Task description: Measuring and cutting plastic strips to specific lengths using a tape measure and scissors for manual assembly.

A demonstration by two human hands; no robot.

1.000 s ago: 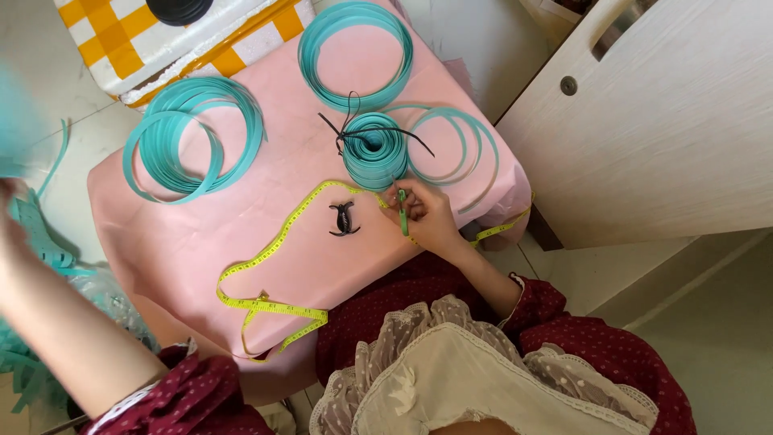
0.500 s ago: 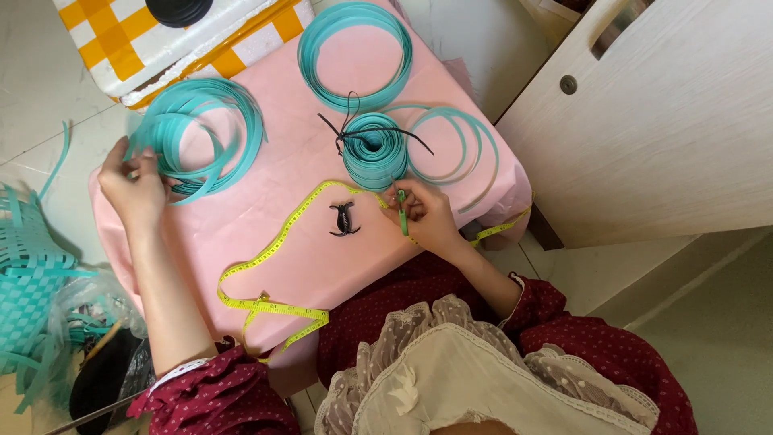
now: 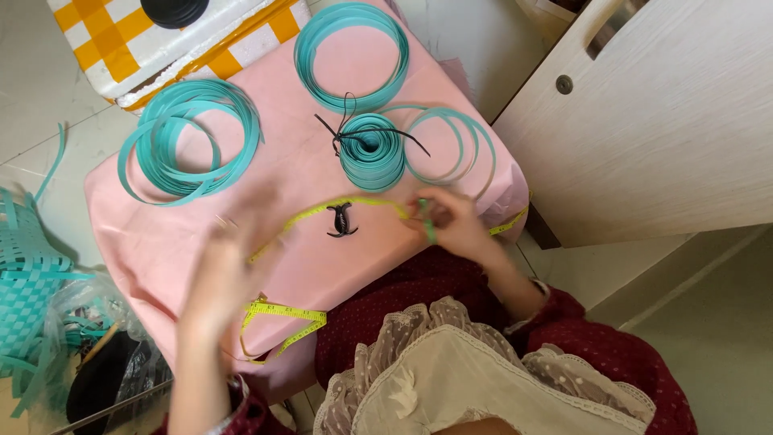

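Right hand (image 3: 451,225) pinching a short teal strip (image 3: 429,228), fingers closed, beside the yellow tape measure (image 3: 322,213) running leftward across the pink surface (image 3: 161,242). Left hand (image 3: 221,274) blurred, fingers' state unclear, hovering near-left.

I see a pale pink tabletop (image 3: 266,153) carrying teal strap coils (image 3: 190,138), a yellow measuring tape (image 3: 322,216) and a small black clip (image 3: 341,220). My sleeve (image 3: 596,338) is dark red with fine white dots. A box (image 3: 113,32) behind is checked yellow and white, and a teal woven basket (image 3: 24,274) sits at the left.
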